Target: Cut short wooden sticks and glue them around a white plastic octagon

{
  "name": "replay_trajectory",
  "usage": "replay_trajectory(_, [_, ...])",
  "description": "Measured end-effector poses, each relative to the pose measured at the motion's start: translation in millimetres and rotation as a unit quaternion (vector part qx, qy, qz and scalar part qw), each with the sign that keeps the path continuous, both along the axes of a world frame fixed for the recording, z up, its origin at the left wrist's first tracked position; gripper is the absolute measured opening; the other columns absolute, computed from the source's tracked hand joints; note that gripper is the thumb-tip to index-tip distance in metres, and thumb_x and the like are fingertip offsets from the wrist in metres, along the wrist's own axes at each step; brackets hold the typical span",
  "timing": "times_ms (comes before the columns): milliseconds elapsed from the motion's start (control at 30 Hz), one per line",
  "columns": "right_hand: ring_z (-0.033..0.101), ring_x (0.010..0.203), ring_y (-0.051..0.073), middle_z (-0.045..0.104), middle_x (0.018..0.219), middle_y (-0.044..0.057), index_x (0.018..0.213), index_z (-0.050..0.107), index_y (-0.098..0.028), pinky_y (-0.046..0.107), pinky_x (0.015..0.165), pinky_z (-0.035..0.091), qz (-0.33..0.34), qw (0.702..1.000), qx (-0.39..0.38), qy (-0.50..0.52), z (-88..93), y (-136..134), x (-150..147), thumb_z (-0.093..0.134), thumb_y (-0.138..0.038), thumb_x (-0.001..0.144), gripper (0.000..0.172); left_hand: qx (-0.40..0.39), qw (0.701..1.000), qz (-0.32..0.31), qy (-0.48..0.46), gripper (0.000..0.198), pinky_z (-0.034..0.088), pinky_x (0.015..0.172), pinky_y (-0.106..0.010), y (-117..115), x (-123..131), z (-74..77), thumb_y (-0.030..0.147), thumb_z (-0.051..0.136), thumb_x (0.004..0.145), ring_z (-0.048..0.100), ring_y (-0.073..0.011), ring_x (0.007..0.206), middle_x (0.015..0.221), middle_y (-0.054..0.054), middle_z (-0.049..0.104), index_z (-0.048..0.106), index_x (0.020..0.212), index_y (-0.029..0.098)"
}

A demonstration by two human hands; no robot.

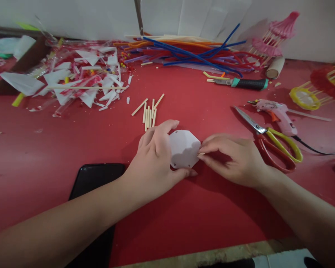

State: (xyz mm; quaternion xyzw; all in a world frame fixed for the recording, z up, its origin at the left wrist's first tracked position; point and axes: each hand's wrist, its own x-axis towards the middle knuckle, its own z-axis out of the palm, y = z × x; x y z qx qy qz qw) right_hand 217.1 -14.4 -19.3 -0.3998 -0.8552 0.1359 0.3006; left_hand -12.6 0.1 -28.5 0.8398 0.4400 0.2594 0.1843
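Note:
A white many-sided card piece [185,147] with small dark dots near its edge lies between my hands. My left hand [158,156] curves around it from the left, fingers at the far edge and thumb at the near edge, gripping it. My right hand [234,158] pinches a short pale wooden stick [201,153] at the card's right edge. Only the stick's end shows; the rest is hidden by my fingers. Just beyond my left hand several short cut wooden sticks [148,115] lie in a loose group.
Scissors [264,130], a pink glue gun [279,111] and a pair of pliers [248,83] lie to the right. Pipe cleaners [184,54] and paper scraps [89,74] line the back. A black phone [100,171] sits under my left forearm. Stick-and-pipe-cleaner models [276,35] stand at the right.

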Motion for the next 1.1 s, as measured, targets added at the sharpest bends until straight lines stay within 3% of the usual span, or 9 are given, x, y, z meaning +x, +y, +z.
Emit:
replay_trajectory(167, [0.07, 0.087, 0.016, 0.074, 0.087, 0.004, 0.092, 0.062, -0.019, 0.029, 0.08, 0.056, 0.025, 0.998, 0.044, 0.023, -4.7, -3.1, -10.0, 0.064, -0.009, 0.088, 0.011, 0.015, 1.0, -0.006, -0.008, 0.087, 0.043, 0.108, -0.06, -1.0, 1.1, 0.5, 0.03, 0.082, 0.068, 0.053, -0.0402, 0.131, 0.138, -0.02, 0.051, 0.029, 0.136, 0.019])
replay_trajectory(300, [0.071, 0.086, 0.016, 0.074, 0.087, 0.004, 0.092, 0.063, -0.02, 0.029, 0.077, 0.057, 0.019, 0.998, 0.003, 0.059, -1.1, -6.9, -12.3, 0.065, -0.009, 0.087, 0.012, 0.017, 1.0, -0.008, -0.011, 0.085, 0.043, 0.108, -0.061, 0.2, 1.8, -1.3, 0.029, 0.076, 0.069, 0.05, -0.0408, 0.134, 0.138, -0.022, 0.052, 0.026, 0.138, 0.017])
replay_trajectory(367, [0.072, 0.086, 0.017, 0.075, 0.088, 0.003, 0.093, 0.065, -0.021, 0.03, 0.077, 0.058, -0.013, 0.992, -0.031, 0.125, 1.4, -8.1, -10.6, 0.068, -0.01, 0.086, 0.014, 0.017, 1.0, -0.016, -0.007, 0.083, 0.043, 0.109, -0.061, 0.6, 1.3, -1.2, 0.028, 0.073, 0.07, 0.047, -0.0417, 0.137, 0.138, -0.023, 0.051, 0.028, 0.138, 0.014])
replay_trajectory(500, [0.073, 0.086, 0.018, 0.075, 0.092, 0.002, 0.095, 0.068, -0.025, 0.034, 0.079, 0.06, -0.112, 0.966, -0.054, 0.228, 0.9, -3.5, -1.6, 0.071, -0.014, 0.084, 0.015, 0.021, 0.996, -0.092, -0.005, 0.077, 0.038, 0.117, -0.057, -2.5, -0.7, 2.6, 0.023, 0.065, 0.08, 0.036, -0.0369, 0.146, 0.148, -0.025, 0.042, 0.024, 0.144, 0.013])
replay_trajectory(600, [0.074, 0.087, 0.017, 0.076, 0.093, 0.002, 0.098, 0.069, -0.025, 0.03, 0.079, 0.06, -0.134, 0.967, -0.071, 0.207, -1.1, 3.5, 6.8, 0.071, -0.016, 0.086, 0.015, 0.017, 0.992, -0.121, -0.005, 0.088, 0.034, 0.119, -0.06, -5.0, -2.0, 3.5, 0.026, 0.066, 0.083, 0.03, -0.0374, 0.149, 0.156, -0.025, 0.033, 0.013, 0.151, 0.014])
replay_trajectory(733, [0.074, 0.082, 0.015, 0.077, 0.09, 0.0, 0.094, 0.07, -0.024, 0.026, 0.076, 0.06, -0.078, 0.987, -0.074, 0.119, 1.2, 7.4, 11.3, 0.071, -0.021, 0.087, 0.008, 0.037, 0.997, -0.065, -0.005, 0.104, 0.036, 0.113, -0.067, -1.6, -2.9, -1.9, 0.055, 0.08, 0.073, 0.037, -0.0453, 0.143, 0.15, -0.026, 0.041, 0.019, 0.148, 0.017])
replay_trajectory(800, [0.074, 0.08, 0.015, 0.078, 0.089, 0.001, 0.092, 0.07, -0.024, 0.025, 0.072, 0.059, -0.063, 0.993, -0.069, 0.07, 3.7, 6.5, 10.3, 0.07, -0.023, 0.088, 0.005, 0.028, 0.999, -0.036, -0.002, 0.103, 0.037, 0.111, -0.068, 0.8, -2.8, -3.7, 0.059, 0.082, 0.069, 0.043, -0.0459, 0.138, 0.145, -0.025, 0.047, 0.024, 0.144, 0.019])
replay_trajectory(900, [0.075, 0.08, 0.016, 0.078, 0.09, 0.002, 0.093, 0.07, -0.023, 0.025, 0.072, 0.059, -0.067, 0.994, -0.074, 0.052, 6.1, 4.7, 8.2, 0.069, -0.024, 0.089, 0.004, 0.015, 0.999, -0.034, -0.015, 0.091, 0.039, 0.111, -0.066, 1.1, -1.7, -3.4, 0.048, 0.082, 0.074, 0.048, -0.0426, 0.135, 0.14, -0.023, 0.051, 0.026, 0.14, 0.021])
replay_trajectory(1100, [0.074, 0.08, 0.016, 0.078, 0.09, 0.001, 0.091, 0.07, -0.023, 0.025, 0.072, 0.059, -0.079, 0.992, -0.079, 0.054, 5.6, 4.0, 7.1, 0.069, -0.025, 0.089, 0.003, 0.032, 0.997, -0.048, -0.047, 0.079, 0.043, 0.111, -0.06, -3.1, 0.0, -2.9, 0.022, 0.068, 0.082, 0.046, -0.0379, 0.138, 0.146, -0.022, 0.042, 0.019, 0.143, 0.023])
